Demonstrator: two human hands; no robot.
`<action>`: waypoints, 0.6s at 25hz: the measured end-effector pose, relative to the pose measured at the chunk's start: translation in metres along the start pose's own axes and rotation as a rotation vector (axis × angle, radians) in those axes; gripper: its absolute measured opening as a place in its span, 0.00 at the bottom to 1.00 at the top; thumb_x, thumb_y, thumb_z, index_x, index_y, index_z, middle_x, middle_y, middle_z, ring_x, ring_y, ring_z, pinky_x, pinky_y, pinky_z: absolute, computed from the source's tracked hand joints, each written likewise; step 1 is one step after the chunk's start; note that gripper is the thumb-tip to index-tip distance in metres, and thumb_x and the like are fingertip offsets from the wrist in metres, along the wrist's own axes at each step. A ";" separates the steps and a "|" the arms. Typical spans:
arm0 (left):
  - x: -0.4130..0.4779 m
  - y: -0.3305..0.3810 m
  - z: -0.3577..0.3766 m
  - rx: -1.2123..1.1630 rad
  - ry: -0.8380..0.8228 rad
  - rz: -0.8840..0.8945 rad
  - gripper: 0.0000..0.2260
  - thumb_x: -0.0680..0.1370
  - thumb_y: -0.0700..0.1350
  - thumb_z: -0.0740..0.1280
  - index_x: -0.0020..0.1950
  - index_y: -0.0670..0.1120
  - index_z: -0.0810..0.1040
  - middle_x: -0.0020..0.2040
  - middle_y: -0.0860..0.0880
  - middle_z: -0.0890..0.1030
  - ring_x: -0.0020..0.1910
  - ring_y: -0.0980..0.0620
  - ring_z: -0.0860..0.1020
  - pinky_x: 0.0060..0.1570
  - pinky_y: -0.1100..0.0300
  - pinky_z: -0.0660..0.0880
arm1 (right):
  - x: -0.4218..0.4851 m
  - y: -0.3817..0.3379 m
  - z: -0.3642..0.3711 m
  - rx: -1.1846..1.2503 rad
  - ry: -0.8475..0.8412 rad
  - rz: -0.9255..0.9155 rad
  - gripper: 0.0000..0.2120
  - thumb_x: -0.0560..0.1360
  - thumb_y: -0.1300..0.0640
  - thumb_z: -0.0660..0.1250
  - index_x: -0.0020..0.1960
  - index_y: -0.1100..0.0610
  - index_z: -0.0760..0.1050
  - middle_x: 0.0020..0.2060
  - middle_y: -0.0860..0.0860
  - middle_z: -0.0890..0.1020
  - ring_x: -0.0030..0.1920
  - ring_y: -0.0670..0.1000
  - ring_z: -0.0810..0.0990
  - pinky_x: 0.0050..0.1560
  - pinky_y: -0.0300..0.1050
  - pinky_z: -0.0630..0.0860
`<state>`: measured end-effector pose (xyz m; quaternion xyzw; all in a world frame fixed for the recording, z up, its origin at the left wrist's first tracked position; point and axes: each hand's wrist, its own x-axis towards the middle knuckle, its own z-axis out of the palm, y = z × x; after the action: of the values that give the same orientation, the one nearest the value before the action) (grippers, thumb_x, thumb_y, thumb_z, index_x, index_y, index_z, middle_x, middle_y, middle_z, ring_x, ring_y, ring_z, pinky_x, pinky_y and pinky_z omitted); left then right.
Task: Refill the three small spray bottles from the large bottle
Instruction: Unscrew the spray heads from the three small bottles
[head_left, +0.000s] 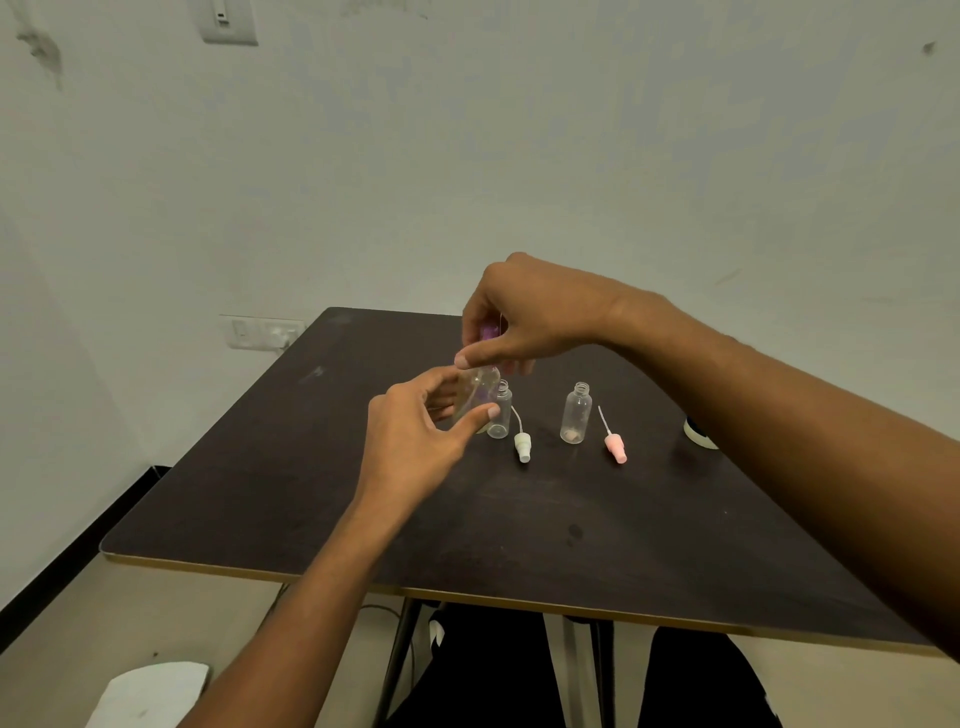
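Knees in black cloth (483, 670) are showing under the near edge of the desk (363, 519); both forearms are reaching over that edge.

Left hand (415, 441) is curling thumb and fingers round the lower body of a small clear bottle (478, 395), lifted above mid-desk. Bottle is blurred; long axis is standing near upright, neck end leaning slightly toward the right edge.

Right hand (524, 312) is pinching a purple spray head (488, 331) at the neck of that bottle. Cannot tell whether the head is seated or free.

Second bottle (501, 413) is standing upright, mouth open, just behind the held one. Third bottle (576, 413) is standing upright and open, further toward the right edge.

White spray head (523, 444) and pink spray head (615, 447) are lying flat, tubes pointing at the far edge, nozzles at the near edge, each just right of a standing bottle.

Round white object (696, 434) is sitting near the right edge, partly hidden by the right forearm.

Open desk is running broad along the near edge and the whole left side.
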<state>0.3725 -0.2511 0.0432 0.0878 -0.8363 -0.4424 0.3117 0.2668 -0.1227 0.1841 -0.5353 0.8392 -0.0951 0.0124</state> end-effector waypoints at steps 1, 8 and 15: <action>0.000 -0.002 0.000 0.003 -0.001 0.005 0.27 0.71 0.56 0.79 0.68 0.51 0.81 0.59 0.53 0.86 0.55 0.61 0.83 0.58 0.66 0.79 | 0.000 -0.001 -0.001 -0.004 -0.022 -0.005 0.10 0.78 0.46 0.75 0.47 0.52 0.86 0.33 0.46 0.87 0.32 0.41 0.85 0.43 0.39 0.82; -0.001 -0.014 -0.002 0.032 -0.011 0.006 0.26 0.71 0.54 0.80 0.68 0.50 0.83 0.57 0.54 0.87 0.54 0.61 0.84 0.56 0.72 0.77 | -0.003 -0.001 -0.006 -0.072 -0.003 -0.075 0.08 0.74 0.56 0.78 0.51 0.46 0.87 0.42 0.40 0.86 0.45 0.34 0.83 0.45 0.30 0.77; -0.004 -0.039 -0.012 0.067 -0.016 -0.050 0.25 0.71 0.53 0.82 0.66 0.50 0.83 0.55 0.55 0.87 0.52 0.63 0.84 0.56 0.69 0.79 | -0.019 0.006 -0.014 -0.014 0.126 -0.043 0.08 0.75 0.57 0.74 0.49 0.44 0.86 0.42 0.35 0.84 0.47 0.39 0.84 0.51 0.40 0.81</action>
<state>0.3781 -0.2810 0.0155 0.1155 -0.8506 -0.4225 0.2909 0.2683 -0.1008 0.1953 -0.5463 0.8272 -0.1230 -0.0463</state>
